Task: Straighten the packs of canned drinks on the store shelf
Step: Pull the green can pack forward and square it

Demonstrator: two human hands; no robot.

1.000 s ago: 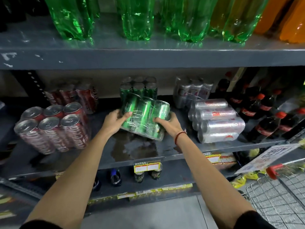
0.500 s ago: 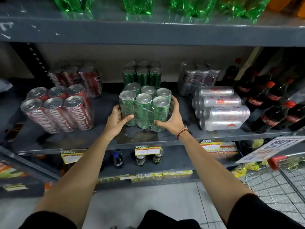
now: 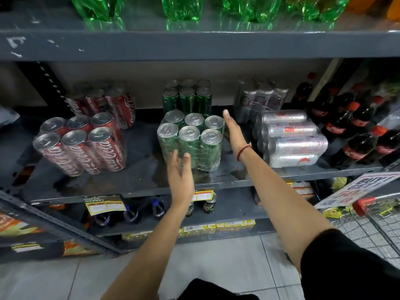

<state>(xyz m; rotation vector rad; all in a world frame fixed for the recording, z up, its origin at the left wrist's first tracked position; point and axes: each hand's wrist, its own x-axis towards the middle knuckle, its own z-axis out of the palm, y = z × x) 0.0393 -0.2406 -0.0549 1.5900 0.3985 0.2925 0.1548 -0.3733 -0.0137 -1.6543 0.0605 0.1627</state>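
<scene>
A shrink-wrapped pack of green cans (image 3: 190, 139) stands upright in the middle of the grey shelf (image 3: 140, 182), with a second green pack (image 3: 187, 96) behind it. My left hand (image 3: 179, 172) hovers open in front of the pack's lower left, blurred, holding nothing. My right hand (image 3: 233, 131) is flat and open along the pack's right side, fingers pointing to the back. A red cola pack (image 3: 80, 144) leans tilted at the left. A silver can pack (image 3: 290, 137) lies on its side at the right.
More red (image 3: 104, 102) and silver (image 3: 259, 98) packs stand at the shelf's back. Dark cola bottles (image 3: 355, 126) fill the right end. Green bottles (image 3: 184, 7) line the shelf above. A wire cart with a red handle (image 3: 365, 206) is at lower right.
The green pack went from tilted in both hands to standing upright on the shelf. Both hands have let go; the left has drawn back, the right lies flat beside the pack.
</scene>
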